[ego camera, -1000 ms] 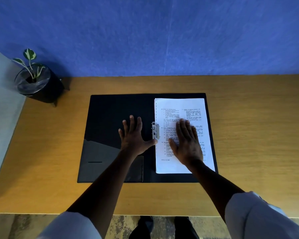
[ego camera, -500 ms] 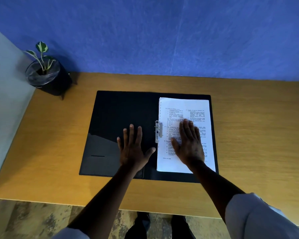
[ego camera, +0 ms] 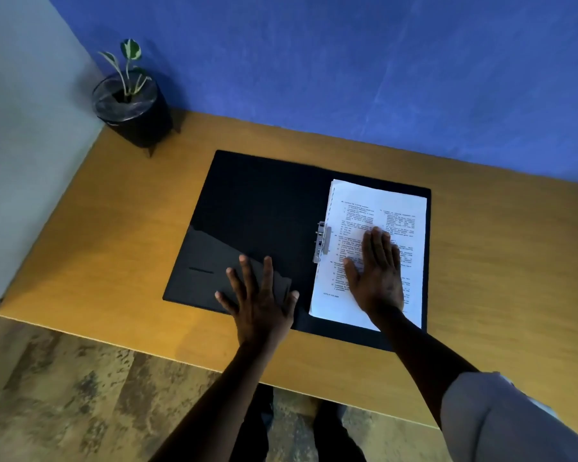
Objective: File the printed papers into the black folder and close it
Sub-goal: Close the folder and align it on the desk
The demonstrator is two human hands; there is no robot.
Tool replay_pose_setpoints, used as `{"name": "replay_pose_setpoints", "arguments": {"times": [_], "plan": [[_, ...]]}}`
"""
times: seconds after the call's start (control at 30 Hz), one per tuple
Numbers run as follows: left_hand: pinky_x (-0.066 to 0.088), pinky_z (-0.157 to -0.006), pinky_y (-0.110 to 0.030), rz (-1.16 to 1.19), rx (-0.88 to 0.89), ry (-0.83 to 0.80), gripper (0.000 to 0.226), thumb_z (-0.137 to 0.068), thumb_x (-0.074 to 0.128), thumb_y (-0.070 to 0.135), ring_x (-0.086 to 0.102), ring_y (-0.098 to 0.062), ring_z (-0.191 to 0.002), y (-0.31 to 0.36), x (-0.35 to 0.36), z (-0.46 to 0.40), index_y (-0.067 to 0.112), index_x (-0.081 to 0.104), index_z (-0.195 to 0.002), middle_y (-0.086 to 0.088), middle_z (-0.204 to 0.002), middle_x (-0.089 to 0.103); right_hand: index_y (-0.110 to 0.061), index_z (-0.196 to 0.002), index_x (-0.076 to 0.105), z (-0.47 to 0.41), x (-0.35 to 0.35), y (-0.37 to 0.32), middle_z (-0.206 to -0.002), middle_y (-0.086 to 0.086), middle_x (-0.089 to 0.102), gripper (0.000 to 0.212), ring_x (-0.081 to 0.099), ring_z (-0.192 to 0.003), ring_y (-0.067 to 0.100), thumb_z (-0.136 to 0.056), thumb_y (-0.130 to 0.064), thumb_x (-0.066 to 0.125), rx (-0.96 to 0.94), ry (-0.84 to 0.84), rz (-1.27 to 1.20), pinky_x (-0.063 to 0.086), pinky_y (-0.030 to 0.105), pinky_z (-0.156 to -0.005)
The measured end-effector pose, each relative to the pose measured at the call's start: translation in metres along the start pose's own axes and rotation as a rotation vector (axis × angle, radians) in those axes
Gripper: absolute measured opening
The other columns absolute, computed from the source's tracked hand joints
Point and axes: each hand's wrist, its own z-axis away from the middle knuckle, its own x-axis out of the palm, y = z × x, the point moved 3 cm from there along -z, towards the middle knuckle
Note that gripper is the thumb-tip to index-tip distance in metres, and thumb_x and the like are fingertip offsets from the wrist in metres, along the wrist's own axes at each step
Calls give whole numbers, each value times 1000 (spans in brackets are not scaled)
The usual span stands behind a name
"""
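Observation:
The black folder (ego camera: 261,208) lies open and flat on the wooden desk. A stack of printed papers (ego camera: 377,211) sits on its right half, with the metal clip (ego camera: 322,241) at the spine along the stack's left edge. My right hand (ego camera: 376,271) rests flat on the papers, fingers together. My left hand (ego camera: 259,295) lies with fingers spread on the left cover's inner pocket, near the folder's front edge. Neither hand grips anything.
A small plant in a black pot (ego camera: 132,108) stands at the desk's back left corner, against the blue wall. The desk (ego camera: 501,261) extends bare to the right of the folder. Its front edge (ego camera: 114,341) runs close below my left hand, with floor beyond.
My left hand has slid from beside the metal clip toward me and leftward onto the pocket area. My right hand stays on the papers. The view has tilted and shifted left.

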Motion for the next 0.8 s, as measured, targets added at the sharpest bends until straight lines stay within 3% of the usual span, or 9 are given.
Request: {"name": "replay_pose_setpoints", "arguments": {"times": [0.17, 0.37, 0.57, 0.8], "plan": [[4, -113, -72, 91, -175, -11, 89, -87, 47, 70, -17, -39, -151, -1, -1, 12, 38, 3, -156, -8, -165, -22, -3, -158, 20, 0, 0, -1, -166, 16, 18, 75, 8, -156, 30, -102, -52, 33, 3, 10, 10, 10, 45, -127], [16, -116, -65, 340, -345, 129, 84, -86, 61, 51, -2, -39, -152, -3, -19, 12, 26, 19, -155, -7, -166, -17, -3, -158, 19, 0, 0, 0, -167, 16, 16, 76, 7, -156, 30, -102, -53, 30, 3, -10, 13, 10, 46, -127], [36, -102, -62, 696, -561, 298, 88, -86, 68, 34, 14, -43, -146, 1, -44, 1, 28, 14, -156, -8, -166, -4, -4, -159, 16, 0, -1, -1, -167, 15, 12, 77, 3, -156, 28, -102, -53, 28, 5, -29, 11, 7, 45, -127], [37, -102, -53, 972, -901, 416, 82, -90, 65, 31, 29, -48, -133, -17, -55, -6, 24, 15, -155, -18, -157, 14, -4, -159, 15, 1, 0, -1, -168, 15, 11, 77, 2, -156, 28, -102, -54, 28, 2, -24, 6, 8, 45, -127]]}}
